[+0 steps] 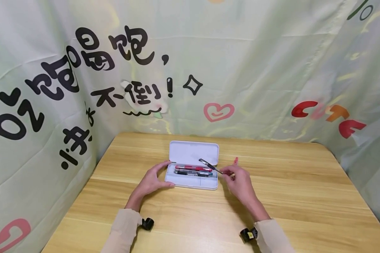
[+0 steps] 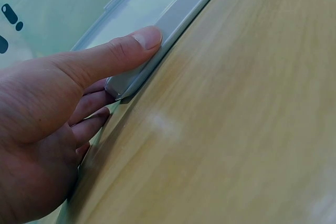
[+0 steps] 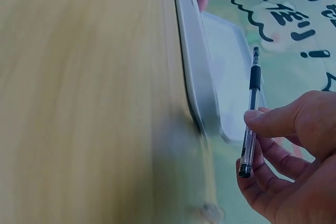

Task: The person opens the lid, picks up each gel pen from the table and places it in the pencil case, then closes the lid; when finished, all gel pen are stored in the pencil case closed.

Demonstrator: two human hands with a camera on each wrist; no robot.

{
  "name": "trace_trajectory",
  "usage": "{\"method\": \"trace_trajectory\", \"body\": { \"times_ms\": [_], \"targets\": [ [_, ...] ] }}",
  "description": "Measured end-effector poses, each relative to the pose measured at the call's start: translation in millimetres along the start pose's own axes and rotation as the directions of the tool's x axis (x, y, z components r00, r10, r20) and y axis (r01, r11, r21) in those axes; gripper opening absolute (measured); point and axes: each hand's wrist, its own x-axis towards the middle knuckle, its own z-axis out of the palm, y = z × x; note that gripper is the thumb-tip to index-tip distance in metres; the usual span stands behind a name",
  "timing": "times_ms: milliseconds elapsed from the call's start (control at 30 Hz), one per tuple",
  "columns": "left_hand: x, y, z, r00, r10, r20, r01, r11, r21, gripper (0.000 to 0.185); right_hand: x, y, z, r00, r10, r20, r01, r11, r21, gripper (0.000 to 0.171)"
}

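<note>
A white pencil case [image 1: 192, 182] lies open on the wooden table [image 1: 304, 196], with its lid [image 1: 194, 152] laid back. Inside it lie a red pen [image 1: 193, 168] and two darker pens [image 1: 191, 173]. My left hand [image 1: 152, 182] grips the case's left end, thumb [image 2: 113, 53] on the near rim [image 2: 173, 22] and fingers behind. My right hand [image 1: 239, 179] pinches a black pen [image 1: 210, 166] by its end and holds it above the case's right side. In the right wrist view the black pen [image 3: 251, 111] sits between thumb and fingers beside the case's edge [image 3: 197, 77].
A small red object [image 1: 235, 161] lies on the table just right of the case. A printed fabric backdrop [image 1: 256, 70] surrounds the table at the back and on both sides. Bare wood stretches toward the front edge and the right.
</note>
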Motion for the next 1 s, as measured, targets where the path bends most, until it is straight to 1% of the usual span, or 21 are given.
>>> {"method": "trace_trajectory", "body": {
  "times_ms": [133, 267, 367, 500, 633, 833, 1000],
  "targets": [
    [-0.6, -0.5, -0.8, 1.0, -0.006, 0.002, 0.006, 1.0, -0.001, 0.096, 7.4, -8.5, 17.3, 0.999, -0.024, 0.026, 0.023, 1.0, 0.02, 0.019],
    [-0.9, -0.9, -2.0, 1.0, -0.011, 0.001, 0.011, 1.0, 0.001, 0.098, 13.6, -16.3, 32.1, 0.999, -0.033, 0.042, 0.033, 0.999, -0.008, 0.018],
    [-0.4, -1.3, -1.9, 1.0, -0.003, -0.003, 0.003, 1.0, 0.004, 0.098, 16.9, -21.9, 40.6, 0.998, -0.032, 0.058, 0.035, 0.999, -0.04, 0.017],
    [0.4, -1.3, -1.1, 1.0, 0.004, 0.001, -0.004, 1.0, 0.009, 0.097, 20.5, -27.3, 50.5, 0.995, -0.059, 0.086, 0.064, 0.996, -0.058, 0.017],
    [0.9, -0.8, -0.5, 1.0, 0.0, 0.0, 0.0, 1.0, 0.01, 0.096, 23.9, -31.5, 56.6, 0.989, -0.075, 0.124, 0.085, 0.994, -0.074, 0.016],
    [1.1, 0.1, -0.6, 1.0, -0.006, -0.001, 0.006, 1.0, 0.003, 0.097, 26.9, -34.9, 59.9, 0.984, -0.062, 0.165, 0.075, 0.995, -0.07, 0.015],
    [0.5, -0.8, -0.9, 1.0, -0.021, 0.008, 0.021, 1.0, -0.004, 0.098, 25.1, -33.2, 60.7, 0.985, -0.053, 0.167, 0.065, 0.996, -0.068, 0.016]
  ]
}}
